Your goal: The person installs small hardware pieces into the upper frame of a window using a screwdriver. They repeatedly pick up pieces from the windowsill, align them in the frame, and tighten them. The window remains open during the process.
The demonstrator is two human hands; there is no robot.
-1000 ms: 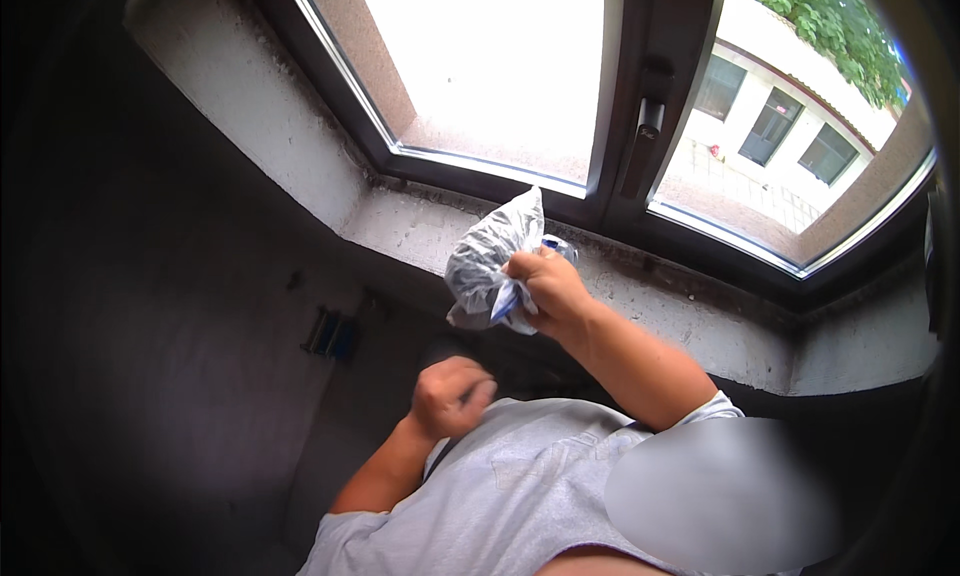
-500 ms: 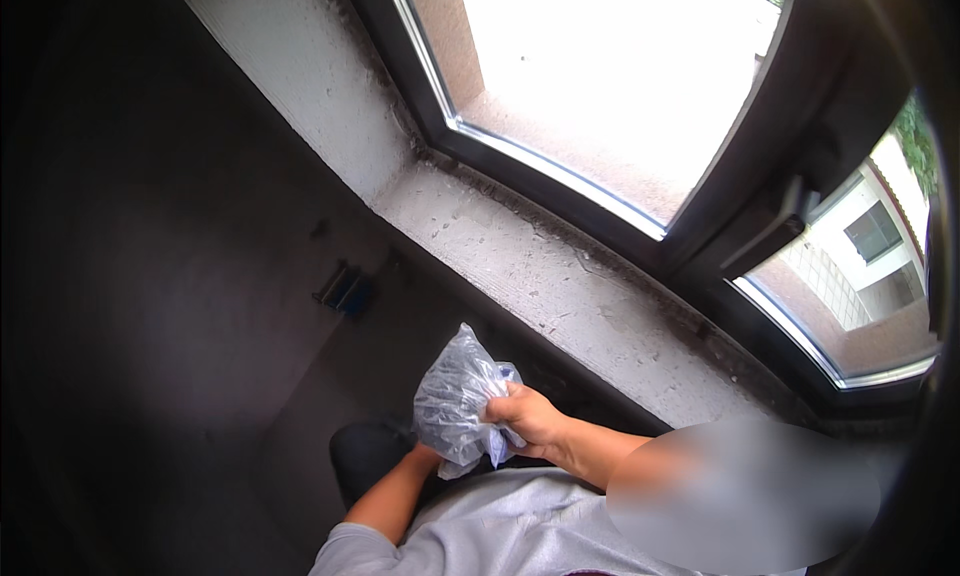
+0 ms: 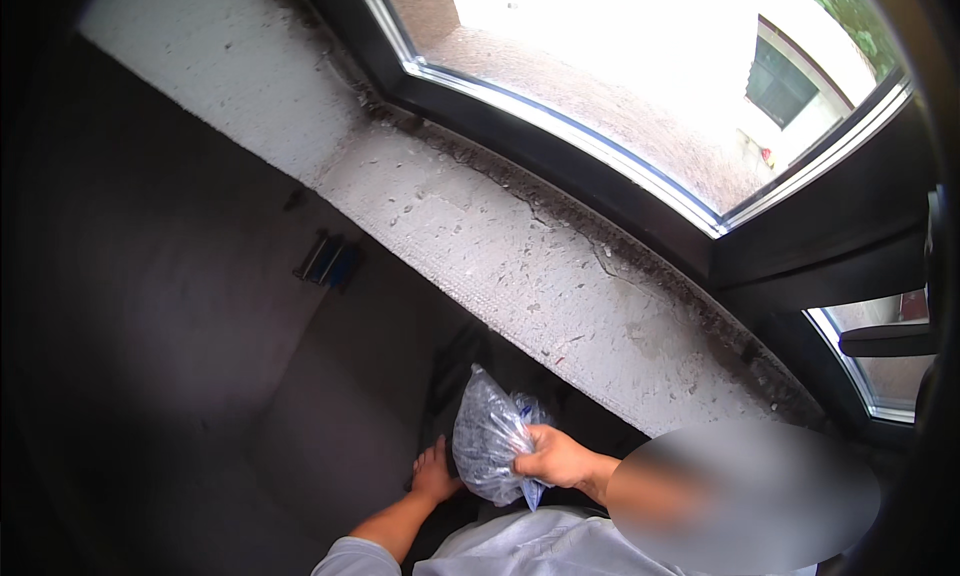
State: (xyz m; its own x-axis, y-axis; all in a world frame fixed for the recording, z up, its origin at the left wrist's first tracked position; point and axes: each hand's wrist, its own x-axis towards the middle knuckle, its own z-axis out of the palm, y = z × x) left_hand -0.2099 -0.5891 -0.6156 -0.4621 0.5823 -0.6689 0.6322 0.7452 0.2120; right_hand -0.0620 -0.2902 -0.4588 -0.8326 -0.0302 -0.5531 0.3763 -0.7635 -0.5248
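Note:
A crinkled clear plastic bag point(image 3: 487, 438) hangs in front of my body, its contents too dim to make out. My right hand point(image 3: 553, 459) is closed on the gathered side of the bag, thumb across the plastic. Left of the bag, my left hand point(image 3: 434, 473) is apart from it, fingers stretched out against something dark beside my leg. I see nothing held in that hand.
A rough, dusty white windowsill point(image 3: 450, 216) runs diagonally beyond the bag, its edge close to my right hand. Behind it stands a dark window frame point(image 3: 560, 151). Small blue objects point(image 3: 332, 262) lie in the shade below the sill.
My left hand has come out from behind the bag and moved apart from it. The bag and right hand have shifted slightly right and down as the view turned.

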